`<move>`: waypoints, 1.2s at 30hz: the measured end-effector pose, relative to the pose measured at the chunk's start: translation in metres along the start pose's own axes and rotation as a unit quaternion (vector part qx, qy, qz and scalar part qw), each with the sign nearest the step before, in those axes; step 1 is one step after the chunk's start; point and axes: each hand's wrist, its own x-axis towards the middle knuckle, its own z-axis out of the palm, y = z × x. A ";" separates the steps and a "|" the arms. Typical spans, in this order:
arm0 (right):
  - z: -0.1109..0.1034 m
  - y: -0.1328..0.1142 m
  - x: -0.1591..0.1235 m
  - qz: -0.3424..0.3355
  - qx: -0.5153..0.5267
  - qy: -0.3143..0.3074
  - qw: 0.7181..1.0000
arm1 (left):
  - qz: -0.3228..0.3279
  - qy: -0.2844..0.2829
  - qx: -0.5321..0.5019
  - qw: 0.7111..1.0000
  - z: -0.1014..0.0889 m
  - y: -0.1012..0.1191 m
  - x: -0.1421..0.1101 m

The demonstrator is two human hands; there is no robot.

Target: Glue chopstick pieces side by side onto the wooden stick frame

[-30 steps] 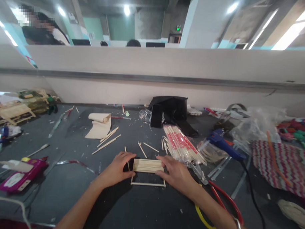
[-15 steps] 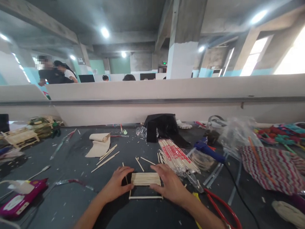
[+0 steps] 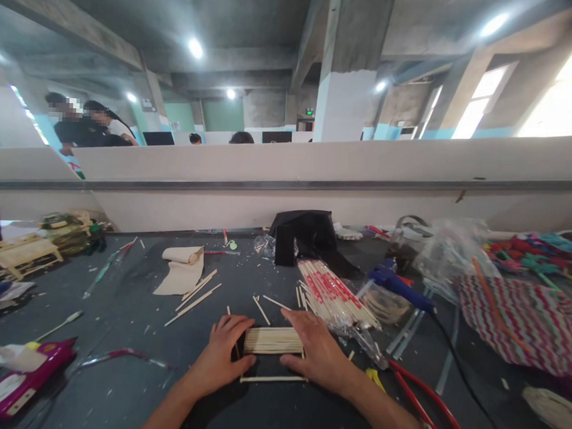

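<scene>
A small panel of pale wooden sticks (image 3: 272, 340) lies flat on the dark table (image 3: 123, 309), resting on a thin stick frame (image 3: 273, 379). My left hand (image 3: 225, 353) presses against the panel's left end, fingers curled around it. My right hand (image 3: 316, 353) presses against the right end, fingers bent over the edge. Both hands squeeze the sticks together from the sides.
A bundle of wrapped chopsticks (image 3: 334, 294) lies just right of my hands, with loose sticks (image 3: 194, 296) to the left. A blue glue gun (image 3: 398, 286), red-handled cutters (image 3: 425, 394), a black bag (image 3: 304, 237) and a magenta box (image 3: 20, 380) lie around. People stand beyond the partition.
The view has tipped upward, showing more ceiling. My hands stay on the stick panel, drawn slightly nearer to me.
</scene>
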 end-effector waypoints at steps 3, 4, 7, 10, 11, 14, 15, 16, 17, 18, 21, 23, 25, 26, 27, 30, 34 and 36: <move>0.002 0.000 0.002 0.002 -0.003 -0.013 1.000 | -0.003 -0.006 -0.004 1.000 0.001 0.000 0.001; 0.002 0.000 0.002 0.003 -0.003 -0.016 1.000 | -0.002 -0.008 -0.007 1.000 0.001 0.000 0.001; 0.003 0.001 0.003 0.007 -0.006 -0.021 1.000 | 0.003 -0.009 -0.017 1.000 0.001 0.001 0.002; 0.005 0.004 0.004 0.012 -0.003 -0.021 1.000 | 0.003 -0.003 -0.026 1.000 0.001 0.001 0.003; 0.006 0.005 0.004 0.012 -0.001 -0.020 1.000 | 0.001 -0.001 -0.030 1.000 0.001 0.001 0.004; 0.010 0.007 0.003 0.012 0.010 -0.016 1.000 | -0.011 -0.004 -0.043 0.999 0.001 0.000 0.004; 0.011 0.008 0.002 0.012 0.015 -0.012 1.000 | -0.016 -0.005 -0.048 0.999 0.001 -0.001 0.005; 0.012 0.008 0.002 0.013 0.021 -0.009 1.000 | -0.021 -0.006 -0.053 0.998 0.001 -0.001 0.005; 0.013 0.008 0.002 0.015 0.026 -0.007 1.000 | -0.024 -0.007 -0.058 0.998 0.001 0.000 0.005; 0.013 0.008 0.001 0.019 0.032 -0.006 0.999 | -0.027 -0.007 -0.062 0.998 0.001 0.000 0.006; 0.012 0.005 0.002 0.033 0.048 -0.007 0.998 | -0.037 -0.006 -0.072 0.997 0.001 0.001 0.007; 0.010 0.004 0.003 0.040 0.058 -0.007 0.998 | -0.043 -0.002 -0.077 0.996 0.001 0.002 0.008; 0.009 0.003 0.005 0.044 0.063 -0.009 0.997 | -0.045 0.001 -0.083 0.996 0.001 0.002 0.008; 0.009 0.004 0.005 0.045 0.063 -0.011 0.997 | -0.045 0.003 -0.086 0.995 0.002 0.002 0.008; 0.010 0.004 0.006 0.045 0.061 -0.012 0.997 | -0.046 0.004 -0.090 0.995 0.002 0.002 0.008; 0.012 0.008 0.006 0.031 0.042 -0.022 0.998 | -0.053 0.006 -0.104 0.993 0.002 0.000 0.007; 0.012 0.013 0.004 0.018 0.026 -0.029 0.999 | -0.055 0.007 -0.131 0.990 0.002 -0.004 0.007; 0.010 0.014 0.003 0.012 0.031 -0.019 0.999 | -0.055 0.014 -0.154 0.986 0.002 -0.007 0.006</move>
